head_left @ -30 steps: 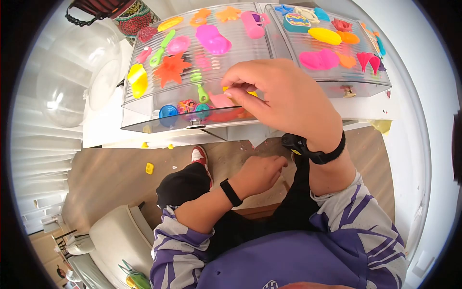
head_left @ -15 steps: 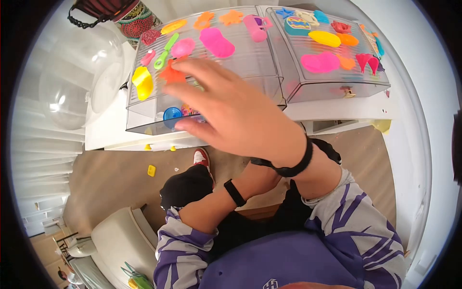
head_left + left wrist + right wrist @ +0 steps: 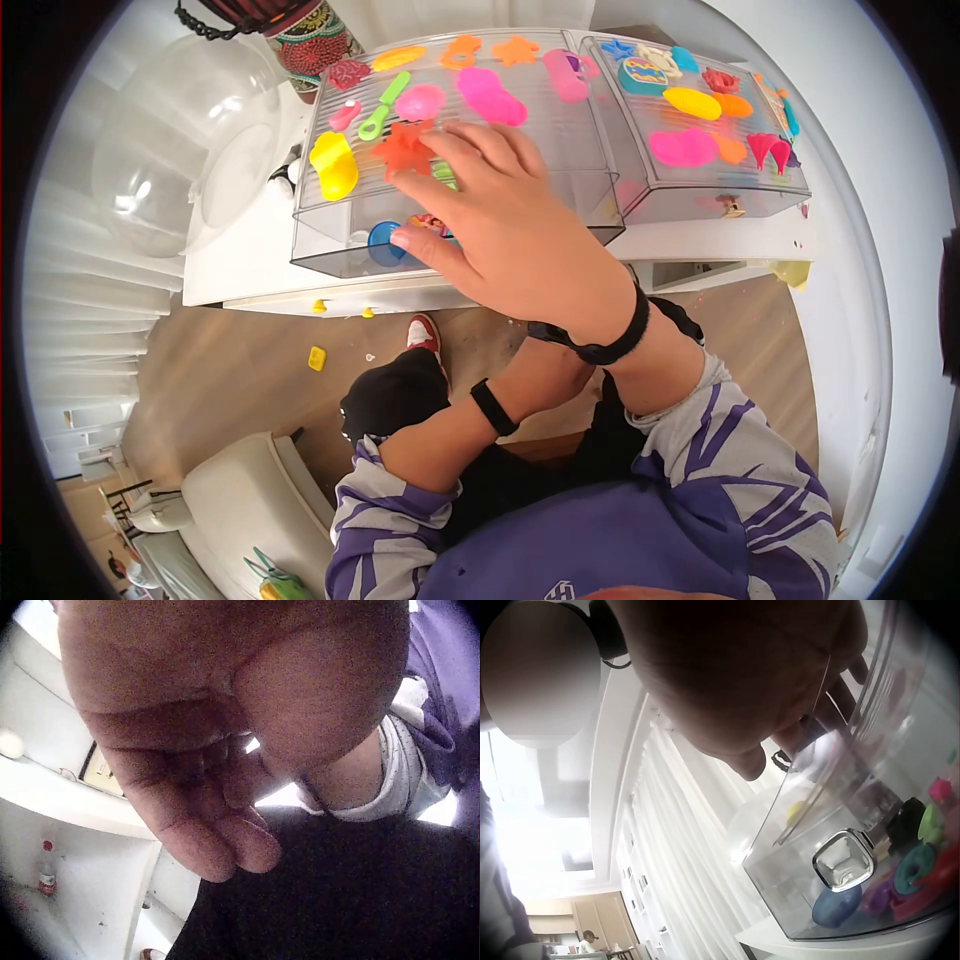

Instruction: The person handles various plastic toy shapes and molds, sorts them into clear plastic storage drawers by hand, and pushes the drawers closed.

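In the head view my right hand (image 3: 510,225) is stretched over the front of the left clear plastic box (image 3: 345,265), palm down, fingers spread. Its fingertips overlap an orange-red, spiky flat toy (image 3: 400,152) on the lid, and the thumb lies over the front edge near a blue round piece (image 3: 385,245) inside. Nothing shows in its grip. Under the right wrist hangs my left hand (image 3: 545,375), partly covered. The left wrist view shows that left hand (image 3: 202,780) with fingers loosely bent and nothing in them. A silver latch (image 3: 845,860) sits on the box front.
Toys lie on the lid: a yellow one (image 3: 334,167), a green spoon-like one (image 3: 385,105), a pink one (image 3: 492,97). A second clear box (image 3: 680,200) with toys stands at right. Behind are a patterned drum (image 3: 315,50) and a transparent dome (image 3: 190,150).
My right hand has moved left from the box's front middle, and its bent, closed-together fingers have spread. My left hand has slipped beneath the right wrist. The head view has shifted slightly.
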`<state>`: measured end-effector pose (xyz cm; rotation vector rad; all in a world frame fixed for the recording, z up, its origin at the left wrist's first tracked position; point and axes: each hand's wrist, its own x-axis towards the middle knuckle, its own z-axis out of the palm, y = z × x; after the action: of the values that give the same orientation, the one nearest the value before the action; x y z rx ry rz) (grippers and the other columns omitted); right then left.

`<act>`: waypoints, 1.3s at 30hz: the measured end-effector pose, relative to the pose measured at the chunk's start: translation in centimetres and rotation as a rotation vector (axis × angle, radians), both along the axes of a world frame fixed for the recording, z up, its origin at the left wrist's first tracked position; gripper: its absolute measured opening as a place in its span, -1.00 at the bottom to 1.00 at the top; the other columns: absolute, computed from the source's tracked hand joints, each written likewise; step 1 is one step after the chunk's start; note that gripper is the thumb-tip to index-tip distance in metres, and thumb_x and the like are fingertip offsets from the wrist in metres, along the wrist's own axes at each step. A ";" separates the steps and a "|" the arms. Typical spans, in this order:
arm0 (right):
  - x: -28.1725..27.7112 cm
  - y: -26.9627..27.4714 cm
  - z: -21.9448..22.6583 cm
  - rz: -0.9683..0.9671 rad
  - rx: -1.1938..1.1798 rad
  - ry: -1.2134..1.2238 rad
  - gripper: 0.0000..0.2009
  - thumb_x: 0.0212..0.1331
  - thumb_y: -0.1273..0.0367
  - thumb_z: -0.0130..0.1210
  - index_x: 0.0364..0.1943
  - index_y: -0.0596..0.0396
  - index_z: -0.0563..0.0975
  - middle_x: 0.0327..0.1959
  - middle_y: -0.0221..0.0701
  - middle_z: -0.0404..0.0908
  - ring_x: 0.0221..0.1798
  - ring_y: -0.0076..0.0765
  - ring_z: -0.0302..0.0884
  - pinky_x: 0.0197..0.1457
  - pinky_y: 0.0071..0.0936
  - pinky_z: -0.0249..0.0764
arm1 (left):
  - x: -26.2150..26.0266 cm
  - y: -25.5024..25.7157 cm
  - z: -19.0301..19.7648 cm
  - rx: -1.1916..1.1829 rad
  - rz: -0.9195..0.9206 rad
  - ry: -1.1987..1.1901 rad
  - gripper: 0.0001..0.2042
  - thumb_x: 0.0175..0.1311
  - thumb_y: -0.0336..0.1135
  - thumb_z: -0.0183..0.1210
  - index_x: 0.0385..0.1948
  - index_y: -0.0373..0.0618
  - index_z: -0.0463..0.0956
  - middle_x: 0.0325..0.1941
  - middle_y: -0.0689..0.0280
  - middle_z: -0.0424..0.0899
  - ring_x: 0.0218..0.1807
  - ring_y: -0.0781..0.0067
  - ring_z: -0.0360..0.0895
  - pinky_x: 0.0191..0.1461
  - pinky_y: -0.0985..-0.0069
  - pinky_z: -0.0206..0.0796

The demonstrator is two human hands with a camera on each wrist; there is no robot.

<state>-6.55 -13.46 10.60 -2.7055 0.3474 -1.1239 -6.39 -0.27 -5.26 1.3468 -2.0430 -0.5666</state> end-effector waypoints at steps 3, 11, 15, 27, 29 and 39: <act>-0.3 0.0 0.5 -0.005 0.018 0.020 -0.46 0.44 0.10 0.45 0.39 0.05 0.69 0.41 0.04 0.58 0.53 0.23 0.44 0.63 0.24 0.35 | 0.2 0.0 0.5 -0.020 0.003 0.017 -0.63 0.57 -0.30 0.34 0.32 -0.14 0.71 0.41 0.00 0.76 0.47 -0.22 0.66 0.49 -0.09 0.48; 0.2 -0.1 -0.1 -0.038 0.035 -0.009 -0.44 0.60 0.05 0.32 0.52 0.01 0.63 0.61 0.10 0.47 0.50 0.23 0.48 0.60 0.17 0.38 | -0.1 -0.3 -0.9 0.039 -0.008 0.102 -0.53 0.62 -0.29 0.33 0.50 -0.11 0.61 0.55 0.02 0.69 0.61 -0.13 0.58 0.67 -0.04 0.39; 0.6 0.4 -0.3 -0.045 0.061 0.005 -0.41 0.58 0.01 0.31 0.47 0.13 0.64 0.56 0.11 0.55 0.45 0.13 0.53 0.51 0.08 0.39 | -0.7 -0.2 -1.3 0.002 -0.022 0.171 -0.57 0.51 -0.42 0.30 0.40 -0.15 0.66 0.44 -0.05 0.74 0.51 -0.27 0.63 0.55 -0.13 0.46; 0.2 0.1 -0.2 -0.107 0.023 -0.081 -0.47 0.57 0.04 0.32 0.27 0.28 0.70 0.36 -0.04 0.74 0.48 0.00 0.60 0.52 0.12 0.34 | -0.2 0.3 -1.6 0.005 -0.022 0.132 -0.60 0.56 -0.34 0.30 0.38 -0.11 0.68 0.39 -0.02 0.77 0.45 -0.23 0.68 0.47 -0.12 0.52; -0.1 0.1 0.4 -0.103 0.055 -0.085 -0.48 0.57 0.06 0.32 0.27 0.27 0.69 0.35 -0.04 0.75 0.50 0.02 0.59 0.54 0.14 0.33 | -0.1 0.3 -1.2 0.044 -0.038 0.083 -0.58 0.56 -0.34 0.29 0.41 -0.13 0.65 0.43 -0.03 0.73 0.48 -0.25 0.64 0.48 -0.15 0.50; 0.0 -0.3 0.2 -0.024 0.061 0.016 -0.41 0.67 -0.04 0.22 0.57 -0.02 0.63 0.63 0.13 0.50 0.62 0.23 0.43 0.60 0.08 0.29 | -0.3 -0.2 0.0 0.109 -0.013 -0.012 -0.55 0.61 -0.28 0.31 0.48 -0.10 0.64 0.57 0.02 0.70 0.62 -0.12 0.58 0.68 -0.04 0.39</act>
<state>-6.57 -13.79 10.78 -2.6654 0.4110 -1.0809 -6.69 -0.50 -5.26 1.4040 -2.0576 -0.6858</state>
